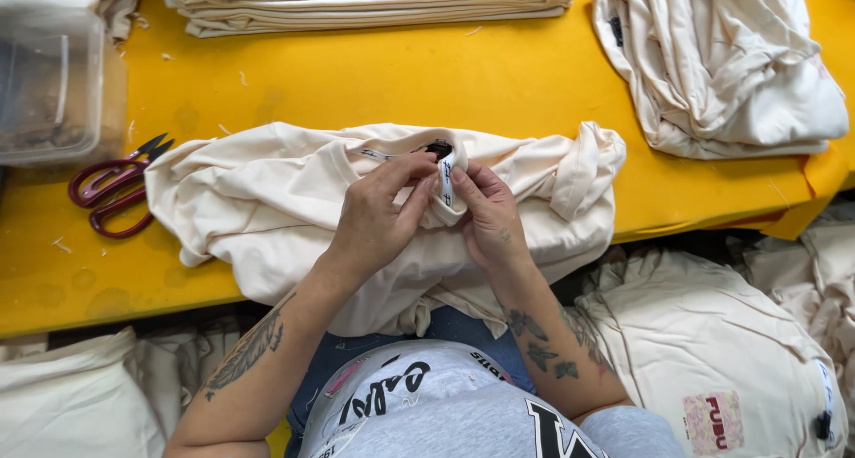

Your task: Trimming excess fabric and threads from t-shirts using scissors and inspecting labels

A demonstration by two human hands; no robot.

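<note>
Head view looks straight down on a bright yellow tabletop (427,80), its surface dotted with thread scraps and faint smudges. In the middle of it lies a crumpled cream garment (267,204), its lower part hanging over the near edge toward the person's lap. At the garment's neckline the left hand (378,218) and the right hand (485,213) meet, and the fingers (419,169) of both are pinched on a small white label (447,178), which stands upright between them beside a dark patch of the collar. Just left of the garment, a pair of dark red thread snips (111,191) rests flat on the tabletop. Farther left of the garment, toward the far corner, stands a clear plastic box (49,84). Beyond the garment, along the far edge, lies a neat stack of folded cream fabric (374,0). To the garment's far right sits a loose heap of cream clothes (721,66). Below the tabletop's near edge, on either side of the person, more cream garments are piled (704,342).
</note>
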